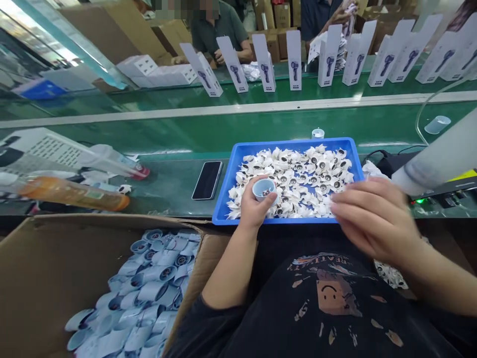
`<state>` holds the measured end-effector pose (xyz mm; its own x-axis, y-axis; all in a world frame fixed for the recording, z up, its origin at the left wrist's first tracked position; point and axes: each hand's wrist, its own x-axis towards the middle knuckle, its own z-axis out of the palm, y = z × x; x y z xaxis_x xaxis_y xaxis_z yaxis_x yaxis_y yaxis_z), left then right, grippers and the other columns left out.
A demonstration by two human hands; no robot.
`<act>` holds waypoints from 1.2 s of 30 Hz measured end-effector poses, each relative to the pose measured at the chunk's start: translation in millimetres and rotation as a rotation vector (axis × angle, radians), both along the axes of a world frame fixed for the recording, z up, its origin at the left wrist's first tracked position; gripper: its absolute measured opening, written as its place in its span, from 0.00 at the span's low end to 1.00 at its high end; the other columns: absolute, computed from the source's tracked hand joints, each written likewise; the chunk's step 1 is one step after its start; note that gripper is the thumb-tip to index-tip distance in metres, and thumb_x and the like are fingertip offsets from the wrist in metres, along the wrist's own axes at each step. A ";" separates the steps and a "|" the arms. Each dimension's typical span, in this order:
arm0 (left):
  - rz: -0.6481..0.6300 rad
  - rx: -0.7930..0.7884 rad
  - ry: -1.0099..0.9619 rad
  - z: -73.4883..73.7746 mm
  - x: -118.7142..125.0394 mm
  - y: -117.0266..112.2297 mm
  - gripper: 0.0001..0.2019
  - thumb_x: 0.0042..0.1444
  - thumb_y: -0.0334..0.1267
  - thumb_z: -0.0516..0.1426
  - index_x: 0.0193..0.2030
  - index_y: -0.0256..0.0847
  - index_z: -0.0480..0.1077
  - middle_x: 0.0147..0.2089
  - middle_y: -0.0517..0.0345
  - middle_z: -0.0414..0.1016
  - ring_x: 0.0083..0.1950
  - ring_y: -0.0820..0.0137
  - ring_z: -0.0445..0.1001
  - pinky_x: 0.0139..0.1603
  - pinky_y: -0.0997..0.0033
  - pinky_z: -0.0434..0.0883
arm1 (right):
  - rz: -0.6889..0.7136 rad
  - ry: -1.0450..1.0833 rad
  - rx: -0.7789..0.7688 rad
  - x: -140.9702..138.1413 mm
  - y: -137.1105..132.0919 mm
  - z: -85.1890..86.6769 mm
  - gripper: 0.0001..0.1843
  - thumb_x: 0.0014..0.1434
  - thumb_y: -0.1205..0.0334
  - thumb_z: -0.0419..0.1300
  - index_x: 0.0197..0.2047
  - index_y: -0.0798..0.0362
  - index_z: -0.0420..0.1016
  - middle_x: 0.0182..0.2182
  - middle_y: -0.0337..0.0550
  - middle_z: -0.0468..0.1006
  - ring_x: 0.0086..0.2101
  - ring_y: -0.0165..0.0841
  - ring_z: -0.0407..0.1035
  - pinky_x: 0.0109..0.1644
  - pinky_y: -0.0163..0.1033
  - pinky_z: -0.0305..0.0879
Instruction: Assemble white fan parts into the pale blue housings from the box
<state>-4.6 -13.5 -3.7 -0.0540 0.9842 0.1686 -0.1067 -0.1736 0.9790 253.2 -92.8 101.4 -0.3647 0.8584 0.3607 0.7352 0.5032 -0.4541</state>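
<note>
My left hand [253, 204] is wrapped round a light-blue plastic cylinder housing [264, 189], its open mouth facing up with small dark and metallic parts inside. It is held over the front left of a blue tray [292, 221]. Many white bladed fan wheels [285, 179], some with dark round hubs, lie heaped in the tray. My right hand [372, 214] is at the tray's right front corner, apart from the housing. Motion smears its fingers, and whether anything is between them cannot be made out.
A cardboard box [194, 283] of similar blue housings [149, 288] stands at lower left. A phone [207, 180] and an orange bottle [74, 193] lie left of the tray. Printed white boxes [294, 64] line the green conveyor, people beyond. A pale tube [439, 149] juts in at right.
</note>
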 end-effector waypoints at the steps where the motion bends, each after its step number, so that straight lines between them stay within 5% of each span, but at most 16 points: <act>1: -0.012 -0.009 0.011 0.3 0.0 -1.1 0.32 0.37 0.54 0.70 0.47 0.40 0.69 0.38 0.52 0.78 0.39 0.64 0.77 0.42 0.66 0.73 | -0.014 -0.228 -0.069 -6.8 14.9 -8.6 0.11 0.64 0.61 0.55 0.46 0.48 0.76 0.47 0.46 0.76 0.53 0.43 0.66 0.61 0.54 0.58; 2: -0.019 -0.015 0.017 0.1 -0.3 -1.9 0.32 0.38 0.54 0.70 0.48 0.40 0.69 0.39 0.52 0.78 0.40 0.64 0.77 0.42 0.66 0.73 | -0.096 -0.488 -0.210 -11.7 30.8 -18.1 0.13 0.63 0.65 0.54 0.48 0.51 0.76 0.49 0.49 0.75 0.53 0.43 0.66 0.59 0.54 0.59; 5: -0.048 -0.020 0.005 -2.1 -1.4 -2.3 0.32 0.40 0.53 0.69 0.49 0.40 0.69 0.40 0.52 0.77 0.41 0.64 0.76 0.43 0.65 0.72 | -0.147 -0.661 -0.361 -16.3 70.5 -45.1 0.11 0.62 0.70 0.54 0.44 0.59 0.77 0.43 0.56 0.76 0.49 0.47 0.69 0.53 0.56 0.64; 8: -0.093 -0.018 -0.012 -3.2 -0.1 -1.5 0.31 0.40 0.52 0.69 0.49 0.40 0.69 0.40 0.53 0.76 0.41 0.64 0.75 0.43 0.66 0.71 | -0.079 -0.676 -0.435 -16.5 86.6 -58.5 0.11 0.64 0.64 0.56 0.49 0.58 0.74 0.47 0.50 0.75 0.50 0.40 0.69 0.55 0.53 0.66; 13: -0.158 -0.039 -0.027 -0.4 4.3 -0.8 0.32 0.40 0.53 0.69 0.49 0.40 0.69 0.38 0.55 0.74 0.38 0.67 0.73 0.40 0.69 0.70 | 0.025 -0.597 -0.525 -24.0 92.9 -55.8 0.15 0.66 0.61 0.57 0.54 0.56 0.70 0.53 0.48 0.71 0.53 0.37 0.67 0.60 0.52 0.64; 17: -0.184 -0.032 -0.006 -2.2 4.2 0.7 0.32 0.42 0.53 0.69 0.51 0.40 0.68 0.40 0.54 0.73 0.39 0.67 0.73 0.40 0.68 0.70 | 0.010 -0.456 -0.638 -28.3 101.2 -58.5 0.12 0.64 0.59 0.59 0.47 0.58 0.72 0.45 0.46 0.74 0.47 0.34 0.69 0.55 0.48 0.67; 20: -0.091 0.054 -0.011 -6.5 2.5 -1.6 0.30 0.45 0.53 0.67 0.50 0.41 0.66 0.40 0.54 0.73 0.40 0.66 0.73 0.42 0.67 0.71 | -0.041 -0.239 -0.655 -26.8 93.1 -58.3 0.10 0.61 0.59 0.60 0.42 0.58 0.71 0.41 0.46 0.73 0.42 0.34 0.69 0.51 0.46 0.67; 24: 0.053 0.267 0.068 -3.0 3.9 -19.4 0.32 0.44 0.52 0.68 0.52 0.43 0.60 0.44 0.54 0.73 0.43 0.65 0.75 0.44 0.66 0.72 | 0.017 0.210 -0.665 -23.7 56.1 -48.7 0.20 0.62 0.48 0.52 0.49 0.54 0.64 0.41 0.48 0.71 0.36 0.32 0.68 0.43 0.41 0.69; 30: -0.220 0.352 0.602 29.1 15.7 -49.6 0.25 0.46 0.45 0.69 0.49 0.44 0.67 0.48 0.52 0.77 0.47 0.60 0.77 0.48 0.61 0.73 | 0.104 0.647 -0.750 -27.6 15.5 -43.1 0.26 0.60 0.38 0.47 0.48 0.52 0.60 0.30 0.41 0.68 0.26 0.28 0.66 0.33 0.37 0.68; 33: -0.251 0.536 0.717 39.6 21.3 -52.6 0.28 0.49 0.47 0.67 0.55 0.43 0.66 0.56 0.46 0.75 0.56 0.56 0.75 0.55 0.57 0.70 | 0.104 0.724 -0.720 -27.6 9.8 -40.1 0.23 0.59 0.41 0.54 0.48 0.51 0.63 0.33 0.41 0.70 0.29 0.27 0.66 0.34 0.36 0.68; 36: -0.221 0.622 0.777 43.9 25.8 -54.3 0.27 0.52 0.48 0.64 0.56 0.41 0.65 0.51 0.47 0.78 0.52 0.59 0.77 0.54 0.56 0.70 | 0.096 0.593 -0.535 -27.5 2.1 -29.3 0.15 0.59 0.54 0.60 0.47 0.51 0.69 0.37 0.42 0.72 0.32 0.27 0.66 0.39 0.36 0.67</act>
<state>21.2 -67.8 40.2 0.4607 0.6846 0.5648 0.4288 -0.7289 0.5337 225.7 -90.8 72.0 -0.3221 0.9444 0.0664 0.2602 0.1557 -0.9529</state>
